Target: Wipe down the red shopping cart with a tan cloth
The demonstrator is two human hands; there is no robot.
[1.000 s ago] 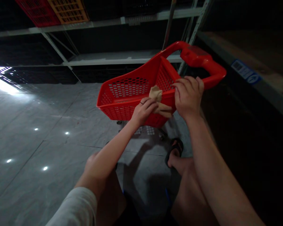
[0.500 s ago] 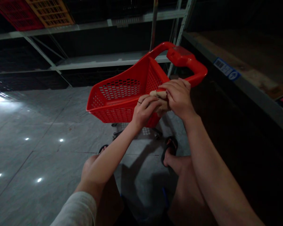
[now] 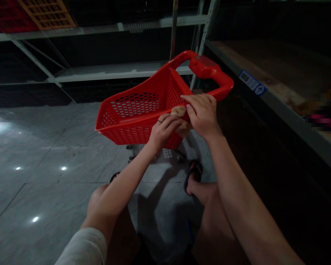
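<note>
One crumpled tan cloth is pressed by the left hand to the near rim of a red, perforated plastic shopping cart; fingers bent and close together, cloth bunched beneath them. To the right of it, the same rim is gripped by the right hand, fingers side by side over the edge; whether the cloth is touched by its thumb cannot be told. Beyond the right hand, a thick, looped red plastic handle.

Below both hands, a smooth grey floor, crossed by thin dark joints; spots of reflected light seen left of the left hand.

Beyond the hands, a white metal shelving rack. On it, far left of the left hand, a dark red lattice crate and an orange-yellow lattice crate. Right of the right hand, a grey-edged wooden shelf, marked by a blue-and-white printed label. Room dimly lit; space beneath that shelf lost in shadow.
</note>
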